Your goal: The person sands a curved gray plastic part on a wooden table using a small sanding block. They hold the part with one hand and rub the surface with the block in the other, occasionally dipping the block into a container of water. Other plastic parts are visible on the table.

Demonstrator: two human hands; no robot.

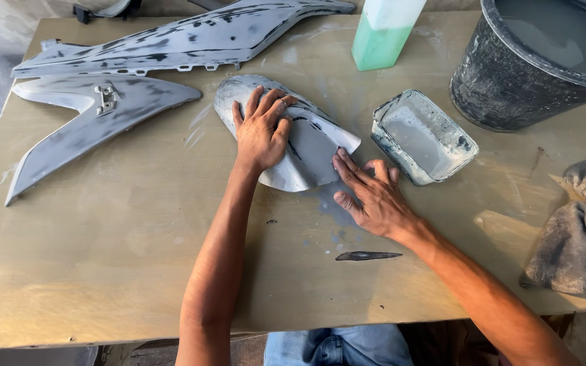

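Note:
A curved grey sanded fairing panel (306, 146) lies on the wooden table (103, 257) in the middle of the head view. My left hand (262, 129) presses flat on top of it, fingers spread toward the far side. My right hand (371, 196) rests at the panel's near right edge, fingertips touching that edge and the palm on the table. Neither hand grips anything.
Two long grey fairing pieces (89, 118) (184, 41) lie at the far left. A rectangular tub of murky water (422, 135), a black bucket (530, 68) and a green-white bottle (381, 30) stand far right. A grey rag (581, 230) and a dark sliver (367, 255) lie nearer.

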